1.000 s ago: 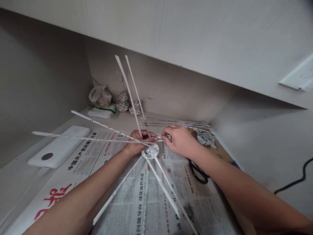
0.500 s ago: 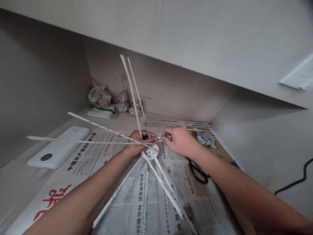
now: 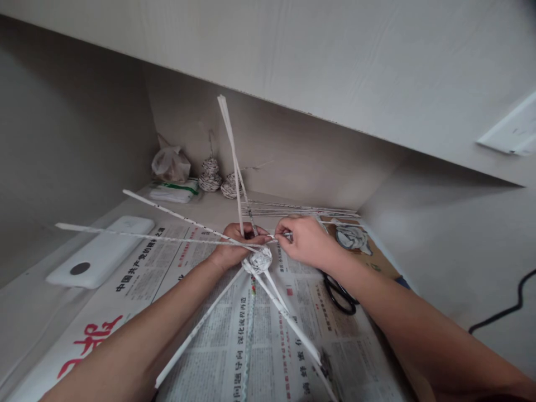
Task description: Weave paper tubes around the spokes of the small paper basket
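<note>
A small woven piece of rolled newspaper hangs just above the newspaper sheets, with several long paper sticks fanning out from its round centre. My left hand is closed around its far side, thumb and fingers pinching at the base of the sticks. Close by on the right, my right hand pinches the end of a paper stick that runs to the left fingertips. Two sticks rise beyond my left hand, their tips together. Other sticks reach down toward me. The fingertips partly hide the joint.
Newspaper covers the tabletop. A white power bank lies left; black-handled scissors lie by my right forearm. At the back are woven gourd shapes, a plastic bag and a bundle of paper sticks. A slanted panel overhangs.
The woven piece has turned slightly. The tips of the two upright sticks have come together, and the left-pointing sticks have shifted a little right. Both hands keep their pinch in nearly the same place.
</note>
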`<state>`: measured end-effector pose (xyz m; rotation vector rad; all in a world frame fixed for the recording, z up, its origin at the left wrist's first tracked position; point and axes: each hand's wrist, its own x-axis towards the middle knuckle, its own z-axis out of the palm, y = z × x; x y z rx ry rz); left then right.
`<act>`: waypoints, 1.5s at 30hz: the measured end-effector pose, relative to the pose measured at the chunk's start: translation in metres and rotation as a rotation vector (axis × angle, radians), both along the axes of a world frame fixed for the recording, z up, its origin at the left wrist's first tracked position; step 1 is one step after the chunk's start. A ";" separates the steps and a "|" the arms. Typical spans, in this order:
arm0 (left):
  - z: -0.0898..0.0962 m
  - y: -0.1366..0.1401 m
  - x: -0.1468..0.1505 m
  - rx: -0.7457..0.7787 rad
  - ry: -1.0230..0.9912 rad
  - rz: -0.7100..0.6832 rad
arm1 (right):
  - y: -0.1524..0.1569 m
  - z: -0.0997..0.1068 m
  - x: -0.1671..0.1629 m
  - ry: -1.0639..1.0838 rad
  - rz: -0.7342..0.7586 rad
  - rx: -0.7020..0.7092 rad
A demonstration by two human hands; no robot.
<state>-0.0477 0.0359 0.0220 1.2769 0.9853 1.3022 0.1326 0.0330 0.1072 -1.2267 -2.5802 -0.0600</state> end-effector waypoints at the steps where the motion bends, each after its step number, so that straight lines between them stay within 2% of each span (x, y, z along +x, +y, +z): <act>1: 0.000 0.000 0.000 0.003 0.001 -0.002 | 0.000 0.000 0.000 0.000 0.003 0.001; 13: -0.006 0.004 -0.001 0.009 0.022 0.032 | 0.000 0.002 -0.004 0.019 -0.001 -0.032; 20: -0.005 0.004 -0.001 -0.024 0.024 0.016 | -0.001 0.007 0.001 0.124 -0.015 -0.124; 24: -0.004 0.003 -0.002 -0.021 0.028 0.029 | 0.000 0.002 0.001 0.068 0.000 -0.110; 30: -0.008 0.006 -0.001 0.021 0.111 -0.006 | 0.009 -0.009 0.004 0.105 0.048 -0.063; 36: -0.012 0.008 -0.003 0.002 0.176 0.033 | 0.011 -0.016 0.003 0.005 0.058 -0.025; 45: -0.016 0.009 -0.002 0.047 0.088 0.025 | 0.009 -0.024 -0.005 0.040 0.003 -0.039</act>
